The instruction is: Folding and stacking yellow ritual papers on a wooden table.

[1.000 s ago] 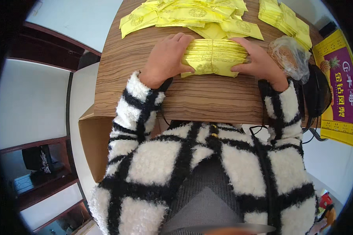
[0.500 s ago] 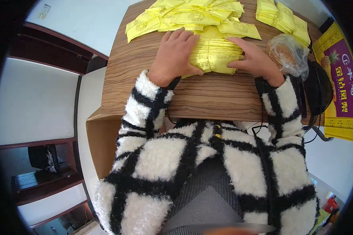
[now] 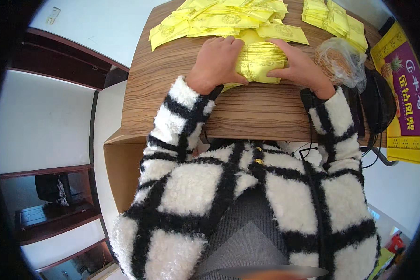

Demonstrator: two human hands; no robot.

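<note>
A stack of yellow packets [image 3: 261, 61] stands on the wooden table in front of me, with thin printed lines along its layered edges. My left hand [image 3: 218, 63] presses on its left end, fingers over the far side and thumb at the near side. At the right end my right hand [image 3: 302, 66] grips it, thumb toward the near face and fingers behind. Between the two hands the packets are squeezed together. Part of a yellow packet pokes out under my left thumb. My fingertips are partly hidden behind the stack.
A loose heap of yellow packets [image 3: 219, 21] lies just beyond the stack. More packets [image 3: 335, 21] sit at the far right. Near my right wrist rests a clear plastic bag [image 3: 343, 63] with tan contents. A black bag [image 3: 380, 105] and a yellow-purple box [image 3: 406, 93] stand beyond it.
My left hand has slid right along the stack, covering more of its left end. The right hand has shifted slightly left and away from me. Both hands stay on the stack.
</note>
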